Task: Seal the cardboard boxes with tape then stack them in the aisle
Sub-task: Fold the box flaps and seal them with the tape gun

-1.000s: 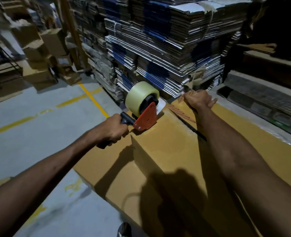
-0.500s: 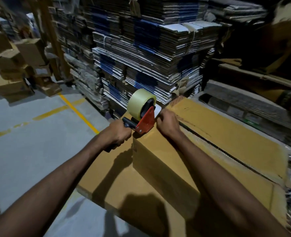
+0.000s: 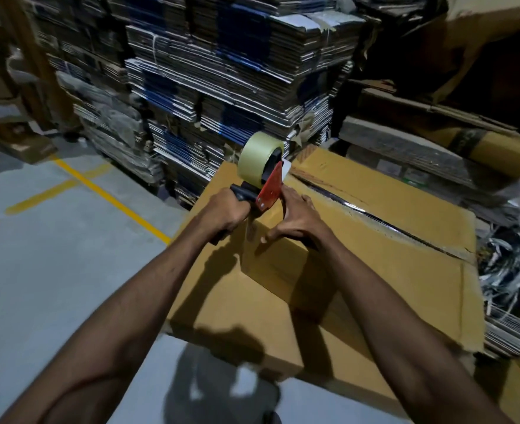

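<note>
On a grey concrete floor (image 3: 53, 270) crossed by yellow painted lines (image 3: 109, 194), a large brown cardboard box (image 3: 390, 270) sits in a dim warehouse aisle. Behind it rise tall stacks of flattened cartons (image 3: 222, 71), their edges layered in white, grey and blue, some bundled with string. To the right lie more flat brown sheets and a tangle of pale strapping (image 3: 509, 264).

The box is smooth, matte and rectangular, its top flaps meeting along a dark seam (image 3: 375, 218) that runs diagonally away to the right. What it holds cannot be seen. A lower cardboard surface (image 3: 237, 307) juts out beneath it toward the floor.

At the near-left end of the seam stands a tape dispenser (image 3: 269, 188) with a red plate and a round roll of pale tape (image 3: 257, 162). The left hand (image 3: 226, 214) grips its dark handle with curled fingers. The right hand (image 3: 298, 218) lies just beside the dispenser, fingers straight and pressed on the box's top edge, thumb spread down the side.
</note>
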A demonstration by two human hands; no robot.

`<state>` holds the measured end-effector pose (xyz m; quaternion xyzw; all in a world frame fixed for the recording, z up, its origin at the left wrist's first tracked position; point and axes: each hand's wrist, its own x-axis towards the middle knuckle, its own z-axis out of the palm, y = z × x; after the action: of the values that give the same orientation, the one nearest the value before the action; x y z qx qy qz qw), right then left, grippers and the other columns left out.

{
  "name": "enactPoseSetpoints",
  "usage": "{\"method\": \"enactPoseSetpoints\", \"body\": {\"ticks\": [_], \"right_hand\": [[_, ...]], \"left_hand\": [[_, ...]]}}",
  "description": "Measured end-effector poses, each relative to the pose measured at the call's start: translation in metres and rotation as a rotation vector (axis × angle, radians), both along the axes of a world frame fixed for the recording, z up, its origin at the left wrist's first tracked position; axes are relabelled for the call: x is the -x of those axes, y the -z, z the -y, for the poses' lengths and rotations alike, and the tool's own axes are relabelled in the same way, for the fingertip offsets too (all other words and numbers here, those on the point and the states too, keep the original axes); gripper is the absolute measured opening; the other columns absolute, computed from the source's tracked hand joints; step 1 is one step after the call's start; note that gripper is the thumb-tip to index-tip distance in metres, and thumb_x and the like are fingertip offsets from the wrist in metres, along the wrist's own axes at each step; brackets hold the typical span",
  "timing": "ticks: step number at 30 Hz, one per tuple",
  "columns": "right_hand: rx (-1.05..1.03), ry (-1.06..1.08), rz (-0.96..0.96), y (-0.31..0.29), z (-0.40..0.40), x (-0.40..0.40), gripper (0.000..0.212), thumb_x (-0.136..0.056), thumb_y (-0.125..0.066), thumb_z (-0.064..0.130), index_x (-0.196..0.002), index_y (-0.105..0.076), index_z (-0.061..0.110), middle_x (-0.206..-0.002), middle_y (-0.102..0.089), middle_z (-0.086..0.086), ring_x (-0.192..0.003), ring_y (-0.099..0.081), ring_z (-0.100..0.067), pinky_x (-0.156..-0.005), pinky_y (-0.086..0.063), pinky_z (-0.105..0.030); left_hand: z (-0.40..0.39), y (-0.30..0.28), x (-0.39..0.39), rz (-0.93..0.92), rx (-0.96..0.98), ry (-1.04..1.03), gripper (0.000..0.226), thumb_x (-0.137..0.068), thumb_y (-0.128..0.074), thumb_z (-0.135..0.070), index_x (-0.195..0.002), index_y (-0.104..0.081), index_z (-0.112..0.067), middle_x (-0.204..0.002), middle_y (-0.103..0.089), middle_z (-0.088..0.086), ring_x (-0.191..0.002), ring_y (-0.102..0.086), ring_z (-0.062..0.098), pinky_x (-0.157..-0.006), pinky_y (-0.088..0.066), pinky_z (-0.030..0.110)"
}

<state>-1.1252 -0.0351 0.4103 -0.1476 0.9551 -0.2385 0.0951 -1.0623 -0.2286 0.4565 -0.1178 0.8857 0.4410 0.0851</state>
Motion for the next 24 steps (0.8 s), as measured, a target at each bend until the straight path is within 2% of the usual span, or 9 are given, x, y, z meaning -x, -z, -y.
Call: {"method": "enactPoseSetpoints", "body": {"ticks": [5, 10, 15, 21, 24], "right_hand": [[0.080, 0.023, -0.122, 0.009, 0.003, -0.006, 0.136, -0.046, -0.093, 0.054, -0.162, -0.029, 0.028, -0.166, -0.036, 0.001, -0.152, -0.031, -0.025, -0.127, -0.015, -0.054], [0.081, 0.016, -0.116, 0.012, -0.003, -0.005, 0.135, -0.043, -0.089, 0.058, -0.162, -0.033, 0.028, -0.172, -0.023, 0.005, -0.157, -0.022, -0.019, -0.128, -0.012, -0.052], [0.066, 0.022, -0.127, 0.010, -0.003, -0.007, 0.133, -0.047, -0.092, 0.054, -0.163, -0.031, 0.028, -0.172, -0.022, 0.006, -0.157, -0.022, -0.021, -0.128, -0.015, -0.054], [0.036, 0.014, -0.140, 0.008, 0.003, -0.012, 0.133, -0.052, -0.093, 0.052, -0.164, -0.028, 0.028, -0.173, -0.019, 0.005, -0.157, -0.020, -0.022, -0.128, -0.014, -0.054], [0.037, -0.005, -0.125, 0.013, 0.001, -0.013, 0.135, -0.053, -0.092, 0.057, -0.165, -0.023, 0.029, -0.174, -0.014, 0.006, -0.159, -0.014, -0.018, -0.129, -0.007, -0.051]], "left_hand": [[0.002, 0.003, -0.009, 0.030, -0.015, -0.006, 0.016, -0.090, -0.051, -0.020, -0.083, -0.060, -0.009, -0.060, -0.052, 0.006, -0.047, -0.045, 0.022, -0.046, -0.040, 0.028], [0.015, 0.000, -0.039, 0.053, -0.027, -0.029, 0.014, -0.091, -0.047, -0.012, -0.079, -0.055, -0.008, -0.057, -0.043, 0.007, -0.042, -0.037, 0.018, -0.041, -0.034, 0.025], [0.030, 0.016, -0.078, 0.065, 0.004, -0.064, 0.007, -0.092, -0.049, -0.011, -0.091, -0.055, -0.009, -0.059, -0.046, 0.005, -0.043, -0.037, 0.018, -0.042, -0.032, 0.026], [0.042, 0.030, -0.104, 0.099, -0.067, -0.141, 0.020, -0.091, -0.046, -0.007, -0.076, -0.055, -0.017, -0.052, -0.040, 0.003, -0.042, -0.032, 0.019, -0.045, -0.028, 0.028], [0.031, 0.036, -0.101, 0.079, -0.022, -0.119, 0.011, -0.090, -0.049, -0.009, -0.089, -0.060, -0.011, -0.056, -0.046, 0.004, -0.041, -0.036, 0.017, -0.041, -0.031, 0.025]]}}
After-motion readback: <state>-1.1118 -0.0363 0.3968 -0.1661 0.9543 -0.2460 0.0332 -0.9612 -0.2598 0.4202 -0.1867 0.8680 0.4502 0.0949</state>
